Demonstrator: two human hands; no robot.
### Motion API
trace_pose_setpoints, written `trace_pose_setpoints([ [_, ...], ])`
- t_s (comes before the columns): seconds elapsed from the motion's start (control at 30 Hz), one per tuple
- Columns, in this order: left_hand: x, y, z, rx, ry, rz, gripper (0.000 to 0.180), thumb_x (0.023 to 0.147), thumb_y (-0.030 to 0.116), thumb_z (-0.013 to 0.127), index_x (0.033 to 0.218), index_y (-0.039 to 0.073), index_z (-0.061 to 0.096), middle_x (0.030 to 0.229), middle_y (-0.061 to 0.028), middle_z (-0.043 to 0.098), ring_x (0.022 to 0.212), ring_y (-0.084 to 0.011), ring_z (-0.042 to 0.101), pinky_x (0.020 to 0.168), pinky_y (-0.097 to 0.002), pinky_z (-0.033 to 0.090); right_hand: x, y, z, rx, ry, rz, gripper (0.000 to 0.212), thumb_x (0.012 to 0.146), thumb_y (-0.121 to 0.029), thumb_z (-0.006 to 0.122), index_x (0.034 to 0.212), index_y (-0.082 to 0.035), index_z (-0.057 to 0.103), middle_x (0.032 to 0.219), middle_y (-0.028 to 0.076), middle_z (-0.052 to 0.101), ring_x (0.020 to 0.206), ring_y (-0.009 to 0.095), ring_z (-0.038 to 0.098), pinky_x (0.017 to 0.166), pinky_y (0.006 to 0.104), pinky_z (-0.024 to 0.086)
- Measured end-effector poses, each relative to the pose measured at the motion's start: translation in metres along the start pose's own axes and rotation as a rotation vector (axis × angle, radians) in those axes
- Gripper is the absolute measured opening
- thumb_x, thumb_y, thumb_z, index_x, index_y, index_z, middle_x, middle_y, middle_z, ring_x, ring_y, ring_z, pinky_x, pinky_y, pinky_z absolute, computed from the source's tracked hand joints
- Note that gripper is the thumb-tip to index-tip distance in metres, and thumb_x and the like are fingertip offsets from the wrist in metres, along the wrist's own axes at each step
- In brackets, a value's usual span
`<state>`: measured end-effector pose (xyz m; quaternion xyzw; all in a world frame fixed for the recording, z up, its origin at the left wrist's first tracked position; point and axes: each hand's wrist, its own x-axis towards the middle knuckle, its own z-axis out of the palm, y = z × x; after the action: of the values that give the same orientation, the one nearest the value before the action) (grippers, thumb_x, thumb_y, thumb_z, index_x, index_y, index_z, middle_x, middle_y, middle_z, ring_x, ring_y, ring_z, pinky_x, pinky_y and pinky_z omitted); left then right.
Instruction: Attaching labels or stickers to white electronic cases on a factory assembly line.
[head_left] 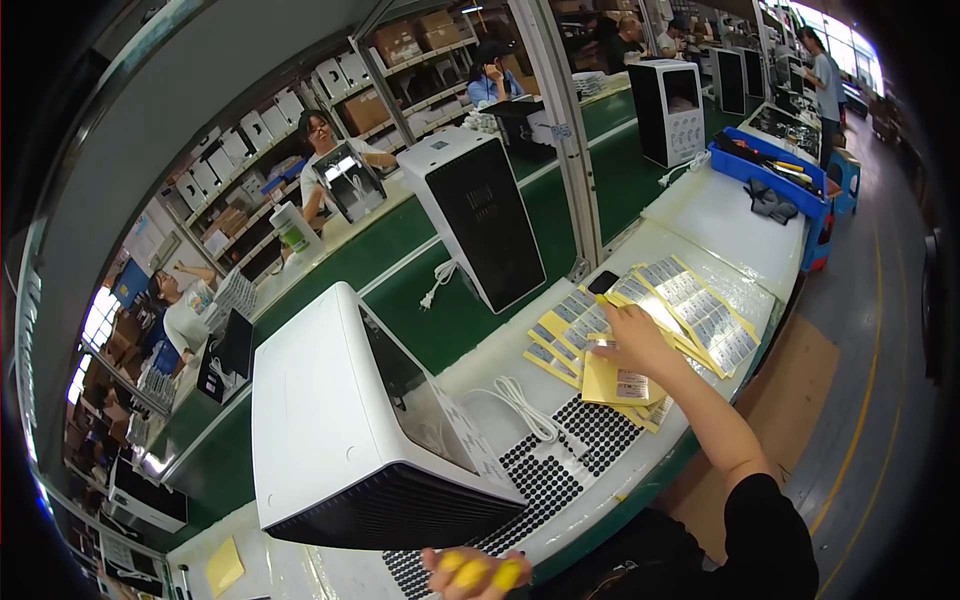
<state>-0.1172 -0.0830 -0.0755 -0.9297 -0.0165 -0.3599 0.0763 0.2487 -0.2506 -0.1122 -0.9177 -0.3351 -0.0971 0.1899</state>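
Note:
My right hand (637, 342) reaches over yellow label sheets (690, 310) spread on the bench. Its thumb and forefinger are apart, and a yellow finger cover shows on a fingertip. Beneath that hand lies a yellow sheet (603, 382) bearing a silver label. My left hand (470, 574) is at the lower edge, just below a large white appliance housing (310, 420) with a black grille. Its fingers, in yellow covers, are curled and slightly blurred; whatever they may hold is hidden. The housing lies tilted on the bench, partly over a sheet of black round dots (545, 470).
A coiled white power cord (525, 410) lies beside the housing. Beyond, another white and black appliance (475, 215) stands on the green conveyor (400, 325). A metal post (570, 140) rises at the bench edge. A blue bin (765, 170) holds tools. Several people work across the line.

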Motion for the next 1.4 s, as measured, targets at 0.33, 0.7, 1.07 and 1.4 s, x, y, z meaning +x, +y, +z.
trace_pose_setpoints([
  [0.33, 0.067, 0.053, 0.073, -0.677, 0.321, 0.173, 0.041, 0.065, 0.007, 0.071, 0.105, 0.013, 0.066, 0.124, -0.0139, 0.047, 0.119, -0.0338, 0.042, 0.105, -0.0463, 0.032, 0.0, 0.009, -0.005, 0.553, -0.178, 0.074, 0.058, 0.081, -0.018, 0.073, 0.13, -0.002, 0.047, 0.096, 0.01, 0.06, 0.09, 0.022, 0.06, 0.082, 0.0331, 0.049],
  [0.7, 0.189, 0.054, 0.086, -0.791, 0.114, -0.478, 0.03, 0.087, 0.017, 0.064, 0.112, 0.002, 0.058, 0.104, -0.0205, 0.063, 0.095, -0.0367, 0.062, 0.08, -0.0437, 0.048, -0.022, -0.057, -0.083, 0.938, 0.279, -0.262, 0.039, 0.075, -0.005, 0.076, 0.109, -0.001, 0.056, 0.099, 0.006, 0.058, 0.093, 0.016, 0.056, 0.089, 0.0295, 0.045],
  [1.07, 0.172, 0.064, 0.132, -0.619, 0.313, -0.337, 0.013, 0.087, 0.005, 0.062, 0.099, 0.004, 0.065, 0.073, -0.0154, 0.066, 0.061, -0.0311, 0.065, 0.053, -0.0367, 0.048, -0.012, -0.089, -0.029, 1.022, 0.621, -0.138, 0.027, 0.084, -0.019, 0.071, 0.09, -0.004, 0.049, 0.085, 0.004, 0.05, 0.081, 0.012, 0.048, 0.078, 0.0242, 0.04],
  [1.4, 0.165, 0.066, 0.154, -0.68, 0.291, -0.403, 0.015, 0.088, 0.006, 0.061, 0.102, 0.003, 0.066, 0.07, -0.016, 0.065, 0.059, -0.0309, 0.064, 0.051, -0.0378, 0.047, -0.004, -0.069, 0.002, 1.311, 0.359, -0.063, 0.017, 0.089, -0.014, 0.064, 0.09, -0.003, 0.051, 0.083, 0.002, 0.052, 0.079, 0.01, 0.051, 0.078, 0.0246, 0.043],
])
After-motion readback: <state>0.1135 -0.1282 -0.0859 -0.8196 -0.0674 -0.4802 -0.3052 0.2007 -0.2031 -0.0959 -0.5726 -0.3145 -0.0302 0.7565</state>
